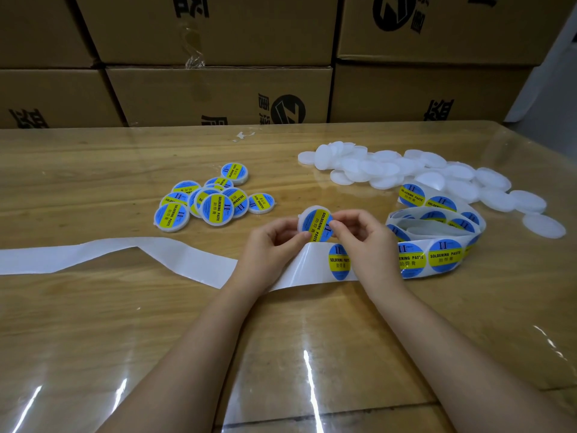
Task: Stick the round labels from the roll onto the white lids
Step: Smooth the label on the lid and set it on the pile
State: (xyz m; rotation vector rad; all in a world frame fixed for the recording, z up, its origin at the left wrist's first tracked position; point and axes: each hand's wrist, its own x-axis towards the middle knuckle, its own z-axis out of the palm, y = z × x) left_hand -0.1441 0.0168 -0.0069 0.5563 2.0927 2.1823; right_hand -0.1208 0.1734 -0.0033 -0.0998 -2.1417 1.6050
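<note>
Head view: left of the fingers, glossy white backing paper (125,254) runs out of frame beside labelled lids (212,200). The left hand (271,243) and right hand (363,237) pinch a round white plastic lid (300,220) between curled fingertips, thumbs hiding its lower rim; its blue label (316,222) shows a near-upright yellow band. Right of the fingers: loose label roll (437,242), plain white lids (421,173).

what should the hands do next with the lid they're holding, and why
Likely move the held lid over to the labelled pile on the left. Its label already appears to sit on it, pinched between the left hand and right hand, and the next label waits on the backing strip beneath.
</note>
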